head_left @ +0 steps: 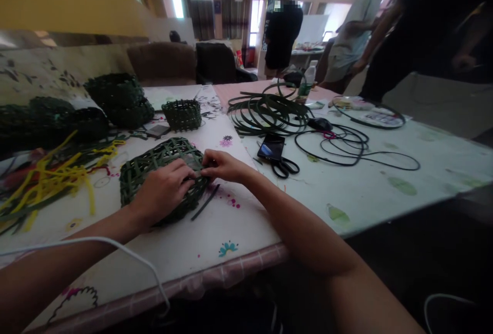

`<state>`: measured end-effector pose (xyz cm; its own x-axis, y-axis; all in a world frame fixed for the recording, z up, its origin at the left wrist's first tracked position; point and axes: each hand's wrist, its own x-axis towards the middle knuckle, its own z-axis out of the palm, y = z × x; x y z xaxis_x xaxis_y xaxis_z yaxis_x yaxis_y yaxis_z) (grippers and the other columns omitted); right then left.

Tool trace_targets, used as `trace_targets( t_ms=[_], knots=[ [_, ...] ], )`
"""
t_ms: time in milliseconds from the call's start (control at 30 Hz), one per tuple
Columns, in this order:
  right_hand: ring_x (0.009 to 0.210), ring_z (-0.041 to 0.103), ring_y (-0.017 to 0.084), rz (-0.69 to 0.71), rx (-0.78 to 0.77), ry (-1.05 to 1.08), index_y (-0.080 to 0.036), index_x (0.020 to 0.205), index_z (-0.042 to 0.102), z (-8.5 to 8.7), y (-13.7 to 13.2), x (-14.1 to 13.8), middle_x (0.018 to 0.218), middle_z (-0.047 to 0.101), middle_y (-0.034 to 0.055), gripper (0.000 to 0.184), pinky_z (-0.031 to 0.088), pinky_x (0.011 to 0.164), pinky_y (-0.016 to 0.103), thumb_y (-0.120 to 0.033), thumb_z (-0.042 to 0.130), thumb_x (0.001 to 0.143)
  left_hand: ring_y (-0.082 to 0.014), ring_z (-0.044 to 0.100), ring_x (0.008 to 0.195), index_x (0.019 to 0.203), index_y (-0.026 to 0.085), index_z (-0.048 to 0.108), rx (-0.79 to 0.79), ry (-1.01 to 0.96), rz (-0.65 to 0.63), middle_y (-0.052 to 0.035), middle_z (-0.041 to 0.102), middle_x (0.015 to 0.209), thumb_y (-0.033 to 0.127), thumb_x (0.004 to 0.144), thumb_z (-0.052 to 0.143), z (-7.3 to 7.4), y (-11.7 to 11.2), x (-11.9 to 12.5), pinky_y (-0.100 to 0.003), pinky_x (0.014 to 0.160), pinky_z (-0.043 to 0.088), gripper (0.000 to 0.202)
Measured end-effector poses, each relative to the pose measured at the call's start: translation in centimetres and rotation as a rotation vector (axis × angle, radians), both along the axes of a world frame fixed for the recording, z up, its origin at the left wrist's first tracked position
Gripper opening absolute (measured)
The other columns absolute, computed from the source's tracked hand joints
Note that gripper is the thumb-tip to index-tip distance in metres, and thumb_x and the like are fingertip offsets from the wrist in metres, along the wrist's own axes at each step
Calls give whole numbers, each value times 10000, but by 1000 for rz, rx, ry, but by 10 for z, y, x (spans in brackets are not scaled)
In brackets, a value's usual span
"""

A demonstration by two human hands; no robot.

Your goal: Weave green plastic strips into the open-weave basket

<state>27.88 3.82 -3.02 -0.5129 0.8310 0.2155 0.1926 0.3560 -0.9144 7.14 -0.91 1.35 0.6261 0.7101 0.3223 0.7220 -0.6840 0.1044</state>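
Observation:
A loosely woven basket of dark green plastic strips [154,169] lies on its side on the table, with wide gaps in its weave. My left hand [162,190] grips its near side, fingers curled over the strips. My right hand [223,165] comes in from the right, its fingertips pinching a strip of the weave where they meet my left fingers. A loose dark green strip [205,202] lies against the basket's lower right, close to my right wrist. The far underside of the basket is hidden.
Left of my hands lie yellow pipe cleaners [50,182], a small woven basket [182,114] and larger dark woven pieces [119,100]. To the right are a coil of green strips [267,113], a phone [271,146], scissors [283,168], a mouse [319,124] and black cable [346,149]. People stand beyond.

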Motion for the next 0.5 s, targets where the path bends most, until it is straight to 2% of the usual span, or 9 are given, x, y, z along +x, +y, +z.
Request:
trace_targets(
  t_ms=[200, 300, 500],
  knots=[
    [557, 567, 95, -1, -124, 79, -186, 793, 470, -1, -4, -2, 698, 518, -59, 128, 492, 532, 231, -125, 561, 860, -174, 626, 762, 778, 183, 696, -111, -75, -22, -33, 673, 815, 200, 862, 540, 7, 7, 5, -287, 709, 427, 178],
    [552, 563, 93, -34, -120, 72, -186, 787, 473, -2, -5, -4, 688, 519, -60, 134, 489, 517, 221, -103, 566, 837, -172, 625, 756, 761, 188, 697, -162, -62, -17, -26, 676, 787, 170, 823, 554, 12, 12, 10, -279, 704, 423, 157],
    [618, 548, 91, -23, -108, 80, -181, 795, 484, -4, -4, -4, 736, 515, -51, 195, 495, 540, 215, -201, 678, 787, -183, 608, 762, 715, 167, 674, -149, 10, -36, -53, 664, 799, 123, 820, 532, 14, 16, 20, -291, 711, 421, 182]
  ],
)
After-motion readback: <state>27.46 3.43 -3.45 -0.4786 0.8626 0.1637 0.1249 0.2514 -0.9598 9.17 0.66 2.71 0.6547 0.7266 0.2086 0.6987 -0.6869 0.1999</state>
